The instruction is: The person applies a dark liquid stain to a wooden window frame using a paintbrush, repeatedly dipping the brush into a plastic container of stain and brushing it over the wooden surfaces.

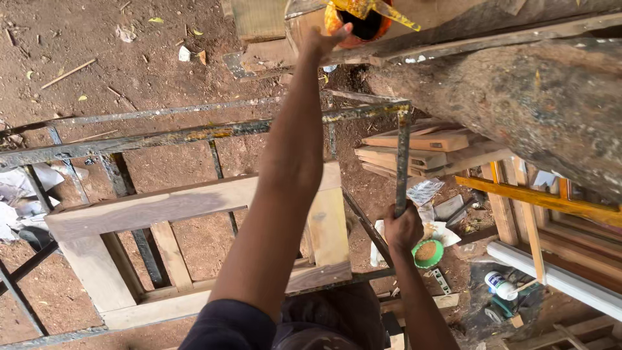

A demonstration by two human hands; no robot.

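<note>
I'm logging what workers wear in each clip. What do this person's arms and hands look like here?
Both arms are bare from the upper arm down. The left hand and right hand have no gloves, and no watch, bands or rings show. A dark short sleeve covers the left shoulder.

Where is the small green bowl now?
In the head view the green bowl sits low on the right, on the ground just below the right hand, which grips a metal frame post.

A bare reddish dirt floor (162, 58) carries a rusty metal frame (194, 133), with a pale wooden window frame (162, 207) at its centre, stacked planks (421, 149) at two o'clock, and a green bowl (427, 253) and white pipe (557, 275) at four o'clock.
</note>
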